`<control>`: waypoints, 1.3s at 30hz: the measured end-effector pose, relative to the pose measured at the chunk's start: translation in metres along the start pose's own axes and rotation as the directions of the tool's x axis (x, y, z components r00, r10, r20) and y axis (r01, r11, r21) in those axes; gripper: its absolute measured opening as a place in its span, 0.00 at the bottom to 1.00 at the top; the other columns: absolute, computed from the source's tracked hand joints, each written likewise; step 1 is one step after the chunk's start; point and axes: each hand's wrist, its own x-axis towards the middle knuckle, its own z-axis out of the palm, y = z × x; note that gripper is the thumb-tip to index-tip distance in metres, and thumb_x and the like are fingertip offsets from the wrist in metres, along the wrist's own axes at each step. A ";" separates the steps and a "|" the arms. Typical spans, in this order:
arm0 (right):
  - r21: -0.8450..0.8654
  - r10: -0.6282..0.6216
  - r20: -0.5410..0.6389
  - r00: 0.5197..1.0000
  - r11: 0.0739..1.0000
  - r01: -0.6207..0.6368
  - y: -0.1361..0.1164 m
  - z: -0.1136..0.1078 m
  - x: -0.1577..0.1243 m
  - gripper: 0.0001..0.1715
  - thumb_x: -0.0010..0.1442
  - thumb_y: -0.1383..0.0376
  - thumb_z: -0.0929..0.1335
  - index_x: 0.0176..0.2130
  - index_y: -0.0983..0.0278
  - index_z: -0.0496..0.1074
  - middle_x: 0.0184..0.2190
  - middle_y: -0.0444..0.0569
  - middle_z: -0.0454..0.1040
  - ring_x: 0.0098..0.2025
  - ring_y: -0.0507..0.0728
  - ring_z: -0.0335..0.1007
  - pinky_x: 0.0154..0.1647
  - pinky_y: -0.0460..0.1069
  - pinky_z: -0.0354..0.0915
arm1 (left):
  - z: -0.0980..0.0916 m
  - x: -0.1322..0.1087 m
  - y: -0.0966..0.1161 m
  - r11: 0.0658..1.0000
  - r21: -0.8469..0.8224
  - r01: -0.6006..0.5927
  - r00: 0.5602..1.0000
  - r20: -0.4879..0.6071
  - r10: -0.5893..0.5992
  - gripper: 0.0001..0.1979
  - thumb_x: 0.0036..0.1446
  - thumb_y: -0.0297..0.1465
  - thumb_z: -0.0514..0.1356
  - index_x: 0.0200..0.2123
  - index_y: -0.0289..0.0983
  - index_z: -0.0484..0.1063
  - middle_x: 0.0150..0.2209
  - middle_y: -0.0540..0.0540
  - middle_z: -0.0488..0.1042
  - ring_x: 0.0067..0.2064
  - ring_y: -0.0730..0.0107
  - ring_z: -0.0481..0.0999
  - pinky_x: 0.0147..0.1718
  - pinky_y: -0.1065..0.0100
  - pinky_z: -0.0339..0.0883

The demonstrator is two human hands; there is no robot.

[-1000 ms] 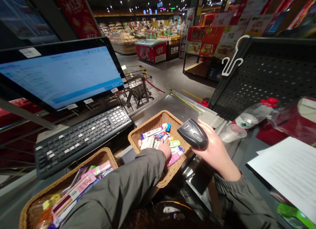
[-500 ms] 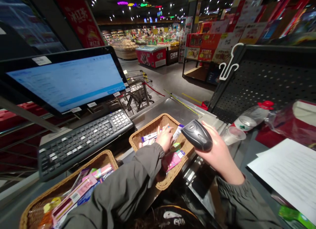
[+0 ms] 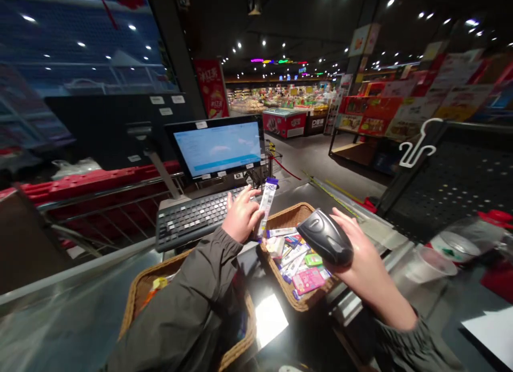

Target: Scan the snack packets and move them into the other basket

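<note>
My right hand [image 3: 360, 254] is closed around a black barcode scanner [image 3: 325, 236], its head pointing left above the right wicker basket [image 3: 276, 221]. Inside that basket lie several small packets, among them a pink packet [image 3: 308, 280] and a green one [image 3: 313, 260]. My left hand [image 3: 242, 216] is over the right end of the keyboard [image 3: 192, 217], fingers stretched toward the number keys. A slim white packet with purple ends [image 3: 268, 201] stands up beside its thumb, gripped in that hand; the exact grip is partly hidden.
Behind the keyboard stands a lit monitor [image 3: 218, 145]. My left sleeve covers much of a second wicker basket [image 3: 134, 300]. At right are a plastic cup [image 3: 429, 264], a bottle with a red cap [image 3: 495, 218] and a white hook [image 3: 419, 143] on a dark perforated panel [image 3: 460, 174].
My left hand has come out of the right basket with the slim packet and moved left to the keyboard. The view has swung left; my right hand keeps the scanner above the basket.
</note>
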 end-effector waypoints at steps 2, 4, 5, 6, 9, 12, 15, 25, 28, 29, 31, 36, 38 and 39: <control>0.018 -0.059 0.033 0.998 0.998 0.059 -0.017 0.006 0.007 0.26 0.54 0.66 0.66 0.54 0.61 0.66 0.57 0.60 0.67 0.67 0.73 0.52 0.64 0.77 0.48 | -0.013 -0.018 -0.012 0.999 0.020 0.031 0.999 -0.017 -0.030 0.13 0.64 0.34 0.52 0.29 0.38 0.71 0.61 0.43 0.68 0.68 0.50 0.55 0.61 0.30 0.38; 0.043 -0.103 0.066 0.992 0.994 0.100 -0.033 0.013 0.014 0.27 0.54 0.65 0.66 0.54 0.62 0.66 0.57 0.60 0.67 0.67 0.73 0.52 0.64 0.77 0.47 | -0.026 -0.036 -0.023 0.997 0.044 0.058 0.998 -0.030 -0.057 0.13 0.64 0.34 0.52 0.29 0.38 0.71 0.61 0.43 0.68 0.68 0.49 0.55 0.61 0.29 0.39; 0.055 -0.122 0.083 0.989 0.992 0.117 -0.041 0.016 0.017 0.27 0.54 0.65 0.66 0.55 0.63 0.67 0.57 0.60 0.67 0.67 0.73 0.52 0.64 0.77 0.47 | -0.033 -0.045 -0.028 0.996 0.055 0.073 0.997 -0.037 -0.071 0.13 0.65 0.34 0.52 0.29 0.38 0.71 0.60 0.43 0.68 0.68 0.49 0.55 0.60 0.29 0.40; 0.067 -0.140 0.101 0.985 0.989 0.133 -0.048 0.020 0.020 0.28 0.54 0.66 0.66 0.55 0.63 0.67 0.57 0.60 0.67 0.67 0.73 0.52 0.64 0.77 0.47 | -0.040 -0.054 -0.032 0.994 0.065 0.089 0.995 -0.043 -0.087 0.13 0.65 0.33 0.52 0.29 0.38 0.71 0.60 0.43 0.68 0.68 0.49 0.55 0.60 0.29 0.40; 0.106 -0.190 0.148 0.971 0.979 0.175 -0.068 0.031 0.027 0.27 0.52 0.67 0.66 0.53 0.62 0.69 0.57 0.59 0.68 0.67 0.73 0.53 0.63 0.76 0.49 | -0.061 -0.078 -0.043 0.986 0.088 0.143 0.989 -0.061 -0.138 0.13 0.65 0.33 0.52 0.29 0.37 0.70 0.60 0.42 0.68 0.68 0.49 0.55 0.60 0.29 0.40; 0.145 -0.232 0.159 0.960 0.967 0.210 -0.085 0.039 0.032 0.27 0.51 0.67 0.67 0.52 0.63 0.71 0.57 0.59 0.68 0.67 0.73 0.53 0.63 0.76 0.51 | -0.077 -0.099 -0.051 0.976 0.112 0.187 0.981 -0.073 -0.180 0.13 0.65 0.33 0.51 0.29 0.37 0.71 0.60 0.43 0.68 0.68 0.48 0.55 0.60 0.29 0.39; 0.176 -0.275 0.160 0.948 0.953 0.247 -0.098 0.044 0.034 0.27 0.50 0.69 0.66 0.51 0.62 0.71 0.56 0.58 0.70 0.66 0.72 0.54 0.63 0.75 0.52 | -0.088 -0.115 -0.058 0.967 0.139 0.215 0.975 -0.087 -0.205 0.13 0.64 0.33 0.52 0.31 0.38 0.72 0.60 0.43 0.68 0.68 0.48 0.55 0.61 0.29 0.37; 0.206 -0.351 0.173 0.920 0.927 0.314 -0.116 0.052 0.034 0.27 0.50 0.68 0.66 0.51 0.61 0.72 0.55 0.56 0.70 0.66 0.71 0.54 0.64 0.74 0.49 | -0.098 -0.140 -0.067 0.957 0.159 0.243 0.968 -0.110 -0.227 0.11 0.63 0.32 0.52 0.32 0.38 0.73 0.60 0.41 0.68 0.68 0.48 0.55 0.61 0.30 0.35; 0.198 -0.343 0.186 0.921 0.931 0.307 -0.116 0.051 0.033 0.28 0.50 0.69 0.66 0.52 0.61 0.71 0.56 0.57 0.69 0.67 0.71 0.53 0.64 0.75 0.49 | -0.096 -0.141 -0.069 0.956 0.166 0.240 0.968 -0.113 -0.223 0.12 0.63 0.33 0.53 0.31 0.38 0.73 0.61 0.41 0.68 0.67 0.48 0.56 0.61 0.30 0.35; 0.196 -0.335 0.190 0.923 0.934 0.299 -0.116 0.051 0.033 0.28 0.49 0.69 0.66 0.52 0.62 0.71 0.56 0.57 0.69 0.67 0.71 0.52 0.64 0.74 0.49 | -0.095 -0.141 -0.070 0.957 0.168 0.237 0.969 -0.110 -0.221 0.12 0.63 0.33 0.52 0.30 0.38 0.73 0.61 0.42 0.68 0.67 0.48 0.56 0.61 0.30 0.35; 0.195 -0.318 0.196 0.928 0.940 0.281 -0.116 0.050 0.032 0.29 0.49 0.70 0.66 0.52 0.62 0.70 0.56 0.57 0.69 0.67 0.71 0.53 0.64 0.74 0.50 | -0.093 -0.141 -0.071 0.957 0.176 0.229 0.971 -0.105 -0.213 0.13 0.64 0.34 0.52 0.30 0.38 0.72 0.60 0.42 0.68 0.67 0.49 0.56 0.61 0.30 0.35; 0.192 -0.282 0.214 0.935 0.951 0.243 -0.114 0.051 0.028 0.29 0.48 0.69 0.65 0.51 0.63 0.70 0.55 0.58 0.70 0.66 0.72 0.54 0.63 0.75 0.50 | -0.081 -0.144 -0.079 0.954 0.196 0.227 0.974 -0.065 -0.219 0.14 0.64 0.35 0.52 0.30 0.39 0.73 0.60 0.43 0.69 0.67 0.49 0.57 0.61 0.30 0.35; 0.186 -0.263 0.223 0.939 0.957 0.224 -0.112 0.052 0.027 0.29 0.48 0.69 0.65 0.52 0.64 0.70 0.55 0.59 0.70 0.66 0.73 0.55 0.63 0.76 0.50 | -0.073 -0.148 -0.086 0.953 0.202 0.227 0.974 -0.034 -0.224 0.14 0.64 0.35 0.52 0.30 0.39 0.74 0.59 0.44 0.70 0.66 0.49 0.58 0.61 0.30 0.35; 0.185 -0.255 0.227 0.940 0.959 0.215 -0.110 0.052 0.026 0.29 0.48 0.68 0.65 0.52 0.64 0.70 0.55 0.60 0.70 0.66 0.73 0.55 0.63 0.76 0.50 | -0.068 -0.150 -0.090 0.952 0.205 0.226 0.973 -0.011 -0.229 0.14 0.64 0.35 0.53 0.30 0.39 0.74 0.58 0.44 0.71 0.66 0.50 0.58 0.62 0.30 0.34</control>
